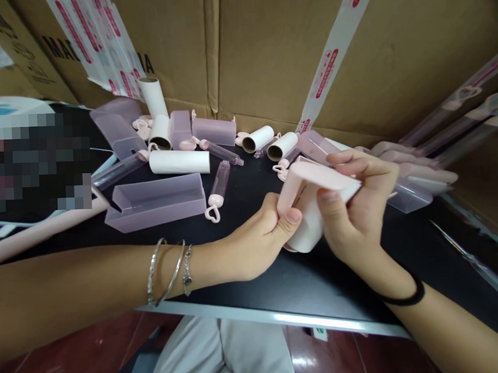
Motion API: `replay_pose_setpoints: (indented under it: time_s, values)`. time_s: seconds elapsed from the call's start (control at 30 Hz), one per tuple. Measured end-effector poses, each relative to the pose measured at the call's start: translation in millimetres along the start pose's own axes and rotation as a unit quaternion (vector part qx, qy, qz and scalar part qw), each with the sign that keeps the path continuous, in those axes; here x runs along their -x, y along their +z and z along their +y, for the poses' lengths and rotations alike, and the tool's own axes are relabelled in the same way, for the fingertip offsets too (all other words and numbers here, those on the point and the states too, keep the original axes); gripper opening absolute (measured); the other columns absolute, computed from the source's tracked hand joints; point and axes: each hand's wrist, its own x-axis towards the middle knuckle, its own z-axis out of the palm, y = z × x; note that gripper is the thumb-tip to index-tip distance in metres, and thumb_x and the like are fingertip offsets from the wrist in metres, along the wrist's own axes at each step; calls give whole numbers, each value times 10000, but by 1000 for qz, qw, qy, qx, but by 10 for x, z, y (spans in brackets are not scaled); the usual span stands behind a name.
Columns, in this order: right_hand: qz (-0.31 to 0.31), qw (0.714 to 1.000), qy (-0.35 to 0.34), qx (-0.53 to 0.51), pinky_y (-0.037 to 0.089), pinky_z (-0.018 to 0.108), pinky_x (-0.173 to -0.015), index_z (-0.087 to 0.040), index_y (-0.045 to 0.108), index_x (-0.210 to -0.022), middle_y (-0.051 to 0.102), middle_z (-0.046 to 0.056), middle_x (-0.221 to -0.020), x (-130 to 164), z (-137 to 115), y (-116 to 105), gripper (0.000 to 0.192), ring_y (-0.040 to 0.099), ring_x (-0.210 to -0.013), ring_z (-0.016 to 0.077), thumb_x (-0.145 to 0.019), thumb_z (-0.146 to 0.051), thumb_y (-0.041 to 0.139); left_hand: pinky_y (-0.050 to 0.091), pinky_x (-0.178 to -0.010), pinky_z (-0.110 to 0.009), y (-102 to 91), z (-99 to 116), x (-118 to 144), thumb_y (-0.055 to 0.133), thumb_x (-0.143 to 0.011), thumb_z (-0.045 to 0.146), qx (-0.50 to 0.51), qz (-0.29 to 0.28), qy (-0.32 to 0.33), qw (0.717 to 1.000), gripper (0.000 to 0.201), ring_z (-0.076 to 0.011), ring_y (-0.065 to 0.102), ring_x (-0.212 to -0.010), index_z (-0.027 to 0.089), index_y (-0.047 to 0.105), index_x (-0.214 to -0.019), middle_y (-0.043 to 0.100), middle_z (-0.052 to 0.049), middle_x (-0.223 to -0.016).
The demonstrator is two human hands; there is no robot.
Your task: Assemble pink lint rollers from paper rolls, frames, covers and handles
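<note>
In front of my chest, both hands grip a pale pink lint roller (pixel 309 173) that has a white roll (pixel 310 228) within its angular plastic frame. My left hand (pixel 259 235) pinches the near left side, thumb on top. My right hand (pixel 358 199) clasps the right end, with its thumb against the frame and fingers over the top; the far side of the piece is hidden. Just left of my hands lies a clear handle (pixel 219 187) with a pink heart-shaped loop. Beyond it rests an open translucent purple cover (pixel 155 203).
White rolls (pixel 178 162), purple covers (pixel 214 131) and clear handles (pixel 221 152) lie along the back by a cardboard box (pixel 253 61). Several pink-headed rollers (pixel 411 164) are stacked at right, near scissors (pixel 467 258). The metal table edge (pixel 278 317) runs in front.
</note>
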Motion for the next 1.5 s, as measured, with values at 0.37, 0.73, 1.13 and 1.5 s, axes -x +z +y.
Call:
replay_pose_setpoints:
  time_s: [0.37,0.73,1.13,1.5]
  values:
    - [-149,981,-126,5,453,538,-1041,-417,242,-1331,464,61,-1353,-35,-43,-102,753,525,-1256,277,-781,-294,741,506,-1025,-393,-420,86,-93,530,-951,230,-249,7,314,916,415,-252,563,-1280,226,456,-1359,532,-119,-1422]
    - [-301,920,-99,232,548,514,-769,-103,474,-1282,675,210,-1131,-34,138,-39,461,665,-971,367,-835,-173,562,525,-960,-368,-484,8,-151,455,-988,392,-485,-16,163,859,506,-274,603,-1222,96,393,-1394,581,-199,-1348]
    - [-350,895,-109,255,551,407,-721,-85,519,-1239,683,157,-1077,-178,122,-117,413,693,-903,314,-861,-234,592,531,-677,-263,-379,-27,-253,528,-908,179,-512,-41,69,855,460,-223,737,-855,41,400,-1327,720,-154,-1028]
    - [-375,867,-175,277,486,318,-635,-93,532,-1178,692,113,-980,-251,143,-147,357,692,-798,254,-833,-175,574,507,-621,-251,-487,-6,-291,526,-916,200,-463,-96,27,880,401,-200,733,-745,75,457,-1291,739,-104,-941]
